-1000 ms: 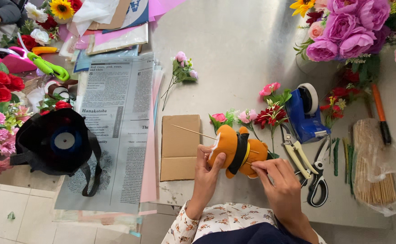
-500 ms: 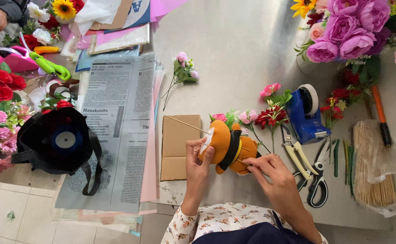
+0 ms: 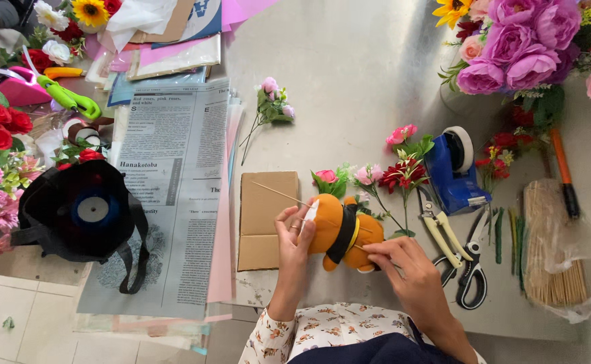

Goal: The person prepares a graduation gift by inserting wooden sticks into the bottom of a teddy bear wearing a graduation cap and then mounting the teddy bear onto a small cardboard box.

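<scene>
A smooth grey bench (image 3: 349,81) fills most of the view, its bare surface lit evenly by soft, bright light with only faint shadows. Its front edge runs along the bottom of the picture. Below that edge, at the lower left, the floor (image 3: 12,310) shows: pale square tiles with thin grey joints, a small dark green scrap lying on one of them. No walls or windows are in view.

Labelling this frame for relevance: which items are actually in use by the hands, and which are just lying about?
In use:
- left hand gripping the orange plush toy
- right hand at the toy's lower end
- thin wooden stick running to the toy

Lying about:
- cardboard piece
- blue tape dispenser
- scissors
- pruners
- newspaper
- bundle of sticks
- black bag
</scene>
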